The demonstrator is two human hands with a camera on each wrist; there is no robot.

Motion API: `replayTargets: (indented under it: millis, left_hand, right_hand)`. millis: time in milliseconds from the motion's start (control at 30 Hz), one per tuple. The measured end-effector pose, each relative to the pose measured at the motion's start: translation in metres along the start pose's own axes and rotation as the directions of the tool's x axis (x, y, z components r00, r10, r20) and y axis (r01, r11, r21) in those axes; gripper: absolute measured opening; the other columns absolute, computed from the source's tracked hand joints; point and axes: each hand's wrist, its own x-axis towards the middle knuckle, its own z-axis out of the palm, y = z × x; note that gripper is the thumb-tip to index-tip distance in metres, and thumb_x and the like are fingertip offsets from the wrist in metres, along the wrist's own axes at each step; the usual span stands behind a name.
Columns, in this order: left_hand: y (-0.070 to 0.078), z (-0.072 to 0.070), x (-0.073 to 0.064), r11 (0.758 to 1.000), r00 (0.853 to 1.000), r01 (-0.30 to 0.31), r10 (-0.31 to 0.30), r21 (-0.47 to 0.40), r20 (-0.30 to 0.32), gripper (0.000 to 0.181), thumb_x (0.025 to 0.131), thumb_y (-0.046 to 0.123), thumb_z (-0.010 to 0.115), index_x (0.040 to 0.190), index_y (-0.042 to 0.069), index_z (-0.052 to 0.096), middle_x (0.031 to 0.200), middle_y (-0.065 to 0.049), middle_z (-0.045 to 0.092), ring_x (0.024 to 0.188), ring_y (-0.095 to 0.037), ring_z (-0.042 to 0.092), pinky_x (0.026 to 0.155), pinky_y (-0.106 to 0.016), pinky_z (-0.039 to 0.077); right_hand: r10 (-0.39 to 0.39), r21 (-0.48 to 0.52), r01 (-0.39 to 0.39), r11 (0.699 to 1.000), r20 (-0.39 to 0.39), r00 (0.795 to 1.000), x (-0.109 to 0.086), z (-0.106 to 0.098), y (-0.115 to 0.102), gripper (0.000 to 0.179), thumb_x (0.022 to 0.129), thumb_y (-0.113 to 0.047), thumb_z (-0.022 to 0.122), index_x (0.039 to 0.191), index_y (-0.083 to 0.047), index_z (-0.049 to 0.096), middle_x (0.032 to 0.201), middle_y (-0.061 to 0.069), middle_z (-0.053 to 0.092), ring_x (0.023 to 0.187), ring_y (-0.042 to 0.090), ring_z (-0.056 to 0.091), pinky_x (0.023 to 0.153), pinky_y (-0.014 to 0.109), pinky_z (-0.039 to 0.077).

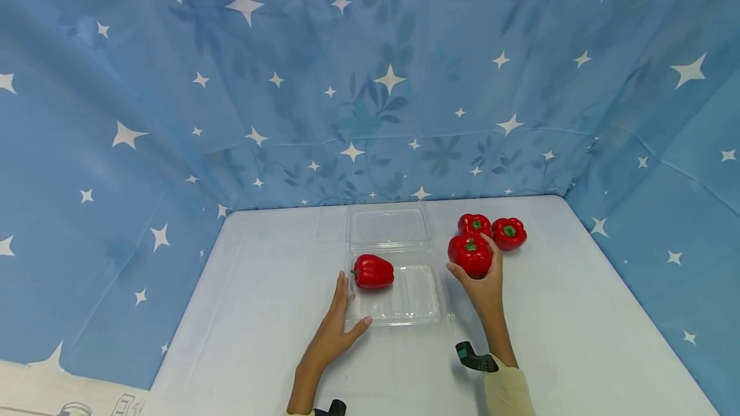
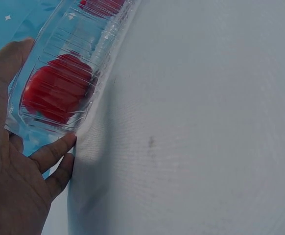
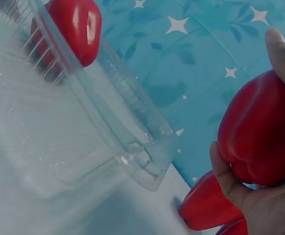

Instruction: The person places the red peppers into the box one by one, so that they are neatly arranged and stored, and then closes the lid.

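A red bell pepper (image 1: 471, 254) with a green stem is gripped by my right hand (image 1: 487, 284), thumb on one side and fingers on the other. In the right wrist view this pepper (image 3: 260, 132) is held off the table, beside the clear plastic container. My left hand (image 1: 333, 332) is at the near left corner of the open clear plastic container (image 1: 430, 321), its fingers extended along the side. The left wrist view shows the fingers (image 2: 54, 152) touching the container's edge. Inside, at the left, another red bell pepper (image 1: 373, 272) lies on its side.
Two more red bell peppers, one (image 1: 474, 223) behind the held one and one (image 1: 509, 234) to its right, stand on the white table (image 1: 260, 287). The container's lid (image 1: 388, 226) lies folded back. A blue star-patterned curtain (image 1: 370, 108) rises behind the table.
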Motion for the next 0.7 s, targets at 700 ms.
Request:
replayTargets:
  millis: [700]
  left_hand:
    - [-0.0001,0.0006,0.0006,1.000,1.000,0.007,-0.007,-0.010,0.003,0.098,0.088,0.047,0.067,0.159,0.024,0.003,0.166,0.009,0.000,0.145,-0.026,0.036,0.114,-0.056,0.031]
  right_hand:
    - [0.062,0.666,-0.197,0.719,0.220,0.973,0.0014,-0.0029,-0.0088,0.054,0.104,-0.026,0.038,0.152,-0.029,0.012,0.150,-0.004,0.030,0.138,0.019,0.032,0.087,0.035,0.058]
